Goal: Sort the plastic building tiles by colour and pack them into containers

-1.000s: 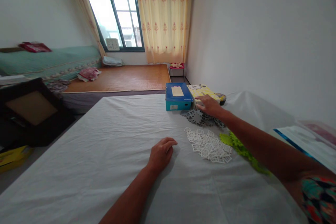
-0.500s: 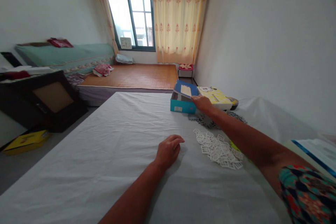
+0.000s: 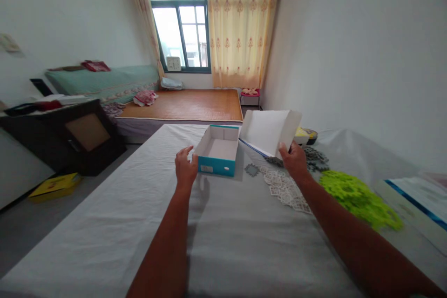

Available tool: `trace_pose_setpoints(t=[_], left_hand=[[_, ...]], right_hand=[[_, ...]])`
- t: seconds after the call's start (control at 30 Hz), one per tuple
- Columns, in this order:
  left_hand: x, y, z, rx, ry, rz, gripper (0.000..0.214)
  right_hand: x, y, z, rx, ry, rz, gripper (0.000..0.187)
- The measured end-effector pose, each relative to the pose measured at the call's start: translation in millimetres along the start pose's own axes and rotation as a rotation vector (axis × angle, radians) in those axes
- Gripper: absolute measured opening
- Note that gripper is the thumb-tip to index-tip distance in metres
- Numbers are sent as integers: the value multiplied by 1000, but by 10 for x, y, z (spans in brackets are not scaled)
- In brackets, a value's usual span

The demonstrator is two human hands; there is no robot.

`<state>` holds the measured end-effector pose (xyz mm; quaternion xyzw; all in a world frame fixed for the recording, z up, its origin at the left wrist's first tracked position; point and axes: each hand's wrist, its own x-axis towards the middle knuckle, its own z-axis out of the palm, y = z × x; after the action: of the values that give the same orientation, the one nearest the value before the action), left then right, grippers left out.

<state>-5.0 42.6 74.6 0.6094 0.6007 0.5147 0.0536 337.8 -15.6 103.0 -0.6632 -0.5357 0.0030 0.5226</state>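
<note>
Blue box point(image 3: 217, 164), open, is at mid-table over the white cloth point(image 3: 104, 223), its near-left corner gripped by the left hand point(image 3: 186, 170). Just right, the right hand point(image 3: 295, 160) clasps its tilted lid point(image 3: 268, 132). White pieces point(image 3: 286, 190) lie nearer, and green pieces point(image 3: 356, 195) farther right.

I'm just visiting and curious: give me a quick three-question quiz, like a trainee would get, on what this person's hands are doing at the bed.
1. True or false: the lid sits on the blue box.
2. What does the right hand hold? A) the lid B) a cup C) a clock
3. Fill in: the left hand grips the ___.

Key: 1 false, the lid is held beside the open box. 2 A. 3 blue box.
</note>
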Motion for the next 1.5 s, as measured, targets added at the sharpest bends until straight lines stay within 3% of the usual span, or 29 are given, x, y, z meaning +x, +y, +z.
trace_pose_setpoints(t=[0.1,0.2,0.3,0.5,0.57,0.67,0.73,0.8,0.9,0.97,1.1,1.27,1.4,1.5], left_hand=[[56,-161,54,23,-221,-170,42],[52,-161,104,96,-372,-201,41],[69,-103,113,113,-440,-205,33],[148,-133,-151,166,-363,-264,32],[171,-161,-305,181,-297,-286,36],[205,-152,-507,214,-106,-293,37],[226,-105,-598,233,24,-258,36],[237,-31,-659,231,88,-208,34],[218,125,-733,219,78,-147,34],[171,267,-785,248,18,-101,34],[-12,623,-865,354,-126,10,35],[-356,983,-847,432,-298,108,33],[-682,1088,-774,510,-385,147,34],[-934,1068,-686,502,-460,127,37]], right_hand=[[-183,25,-77,155,82,90,41],[-377,-26,-127,300,35,115,41],[-529,-54,-141,379,-30,121,41],[-625,24,-23,495,-24,191,47],[-612,11,129,608,-15,234,49],[-580,-129,483,817,-67,293,50],[-585,-299,737,873,-200,274,46],[-643,-481,932,770,-491,130,41],[-836,-658,1026,495,-917,-133,38],[-976,-664,966,382,-1004,-223,31],[-1020,-430,738,154,-913,-320,21],[-658,47,436,-536,-770,-482,29],[-419,363,151,-573,-653,-413,35],[-396,479,-33,-392,-550,-264,39]])
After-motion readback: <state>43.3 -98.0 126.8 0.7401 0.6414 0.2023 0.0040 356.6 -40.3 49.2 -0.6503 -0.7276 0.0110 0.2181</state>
